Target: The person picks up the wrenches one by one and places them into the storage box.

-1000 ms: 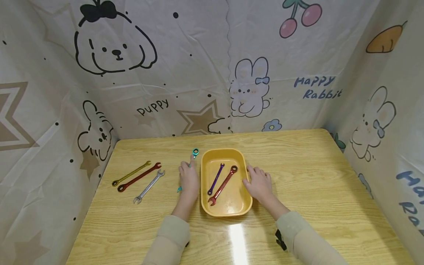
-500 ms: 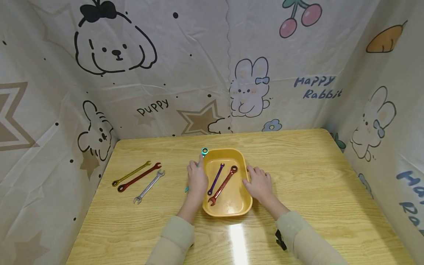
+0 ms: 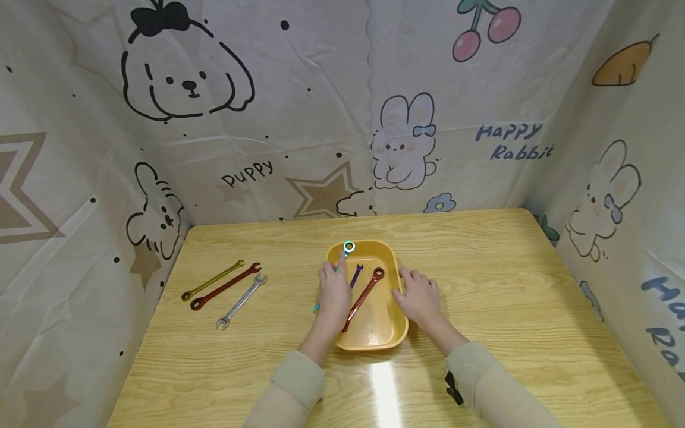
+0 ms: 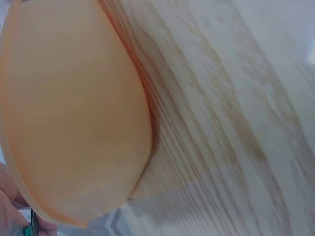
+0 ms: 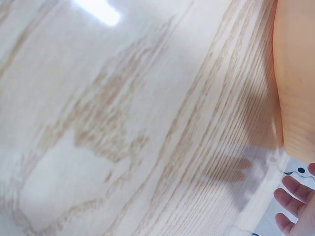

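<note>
Over the left side of the yellow tray (image 3: 374, 343), my left hand (image 3: 335, 295) grips a teal wrench (image 3: 346, 253). The wrench's ring end sticks out past the index finger and its other end shows left of the tray; the palm hides its middle. A purple wrench (image 3: 356, 275), partly covered by that hand, lies in the tray beside a red wrench (image 3: 367, 294). My right hand (image 3: 421, 299) rests at the tray's right rim, thumb at the edge. In the right wrist view its fingers (image 5: 290, 204) are loosely extended beside the tray wall (image 5: 298, 73).
To the left on the wooden table (image 3: 497, 279) lie a gold wrench (image 3: 213, 280), a dark red wrench (image 3: 225, 287) and a silver wrench (image 3: 241, 302), side by side at a slant. A printed cloth (image 3: 321, 119) hangs behind and along both sides.
My left hand has carried the teal wrench rightward, from the table beside the tray to over its left part. The right hand and the tray have stayed in place.
</note>
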A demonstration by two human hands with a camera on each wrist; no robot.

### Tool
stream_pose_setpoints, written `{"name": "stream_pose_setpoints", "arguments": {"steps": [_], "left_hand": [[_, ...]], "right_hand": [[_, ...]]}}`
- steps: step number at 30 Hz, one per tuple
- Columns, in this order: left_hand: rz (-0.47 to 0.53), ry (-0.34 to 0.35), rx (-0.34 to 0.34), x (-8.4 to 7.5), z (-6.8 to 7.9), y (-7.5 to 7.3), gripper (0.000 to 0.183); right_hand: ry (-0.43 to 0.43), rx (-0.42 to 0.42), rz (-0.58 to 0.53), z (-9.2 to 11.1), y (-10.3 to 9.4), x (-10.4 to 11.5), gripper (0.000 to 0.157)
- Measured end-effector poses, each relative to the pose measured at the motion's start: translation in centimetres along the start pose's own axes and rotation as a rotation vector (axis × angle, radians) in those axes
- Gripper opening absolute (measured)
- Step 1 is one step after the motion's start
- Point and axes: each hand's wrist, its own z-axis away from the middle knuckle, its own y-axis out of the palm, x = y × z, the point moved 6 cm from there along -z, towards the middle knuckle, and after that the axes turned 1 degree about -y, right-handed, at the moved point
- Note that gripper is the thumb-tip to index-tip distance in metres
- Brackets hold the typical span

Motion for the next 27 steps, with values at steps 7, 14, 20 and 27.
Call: {"name": "stream_pose_setpoints", "arguments": {"steps": [7, 14, 20, 27], "left_hand": [[-0.032, 0.042, 0.014, -1.3, 0.1, 0.6, 0.060], [-0.022, 0.057, 0.061, -2.1, 0.5, 1.4, 0.067], [-0.074, 0.087, 0.049, -2.7, 1.0, 1.9, 0.063], [-0.105, 0.126, 0.060, -2.9, 1.6, 2.4, 0.055]], "right_hand": [[-0.006, -0.008, -0.003, 0.0, -0.1, 0.0, 0.046], [-0.007, -0.015, -0.004, 0.1, -0.2, 0.1, 0.048], [-0.003, -0.011, -0.004, 0.0, -0.2, 0.1, 0.048], [0.001, 0.002, -0.010, 0.0, -0.2, 0.2, 0.048]]}}
